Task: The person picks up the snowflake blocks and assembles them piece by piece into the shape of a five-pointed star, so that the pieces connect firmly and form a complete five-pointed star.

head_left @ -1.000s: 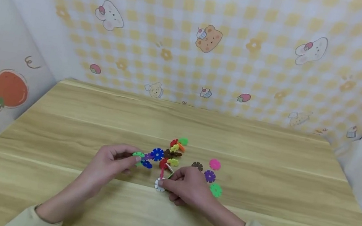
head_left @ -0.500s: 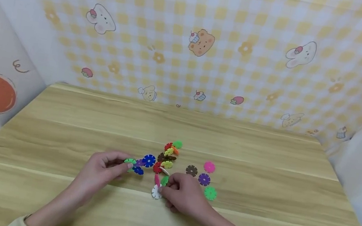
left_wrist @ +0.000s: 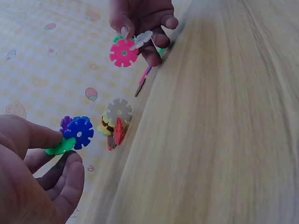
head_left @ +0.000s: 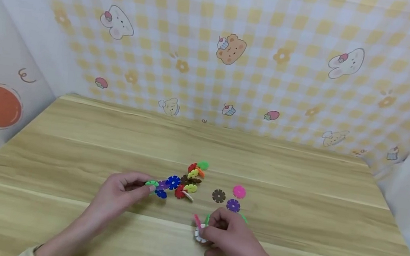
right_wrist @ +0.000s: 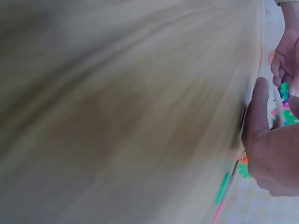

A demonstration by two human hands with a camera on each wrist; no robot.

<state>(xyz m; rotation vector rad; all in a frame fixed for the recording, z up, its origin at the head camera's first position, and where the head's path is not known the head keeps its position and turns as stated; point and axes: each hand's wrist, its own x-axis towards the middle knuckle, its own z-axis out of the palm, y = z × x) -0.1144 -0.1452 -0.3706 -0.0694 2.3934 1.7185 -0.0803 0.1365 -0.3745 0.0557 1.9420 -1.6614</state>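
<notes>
My left hand (head_left: 119, 192) pinches a green notched disc (left_wrist: 60, 147) between thumb and fingers. Slotted to it are a purple disc (head_left: 163, 185) and blue discs (left_wrist: 80, 133). Close by runs a joined row of red (head_left: 180, 192), yellow (head_left: 191, 188), brown, orange and green discs, with a whitish disc (left_wrist: 119, 111) at its near end. Farther right, my right hand (head_left: 235, 235) holds a white disc (head_left: 201, 234) by its edge. A pink disc (left_wrist: 124, 52) and a green disc (head_left: 207, 220) stick up from that white one, apart from the row.
Loose discs lie on the wooden table (head_left: 298, 193) right of the row: brown (head_left: 218, 196), pink (head_left: 239, 191), purple (head_left: 233, 205) and a green one (head_left: 244, 218) partly behind my right hand. A checked cloth wall (head_left: 258, 87) stands along the back edge.
My right hand has moved right and toward me with the white, pink and green discs, away from the row's red and whitish end. My left hand keeps its pinch on the green disc.
</notes>
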